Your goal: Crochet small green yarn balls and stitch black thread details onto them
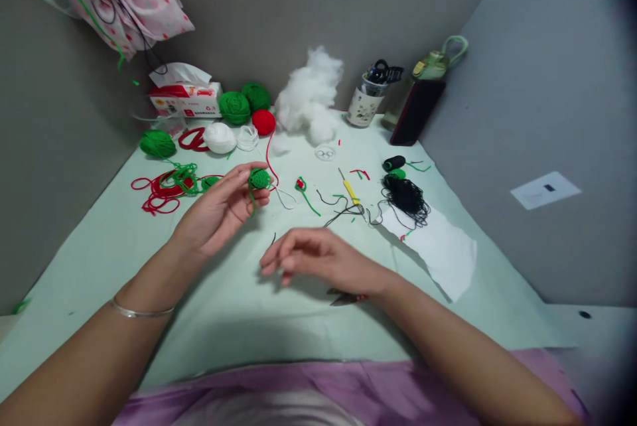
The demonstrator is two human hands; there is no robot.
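My left hand (219,210) is raised over the left middle of the table, closed around a small green crocheted ball (259,178). Dark lines show on the ball, and a green yarn tail hangs from it. Lower and to the right, my right hand (313,255) hovers with loosely curled fingers, slightly blurred; I see nothing in it. Partly under its wrist lie scissors (343,297). Beyond the hands are a small red and green crocheted piece (300,184) with a green tail and a yellow-handled crochet hook (350,191).
Green yarn balls (235,107), a red yarn ball (263,123), a white yarn ball (220,139) and white stuffing (308,97) line the back, beside a tissue box (186,99). At right are tangled black yarn (405,199), white paper (438,250), a pen cup (367,101) and a leaning phone (418,111).
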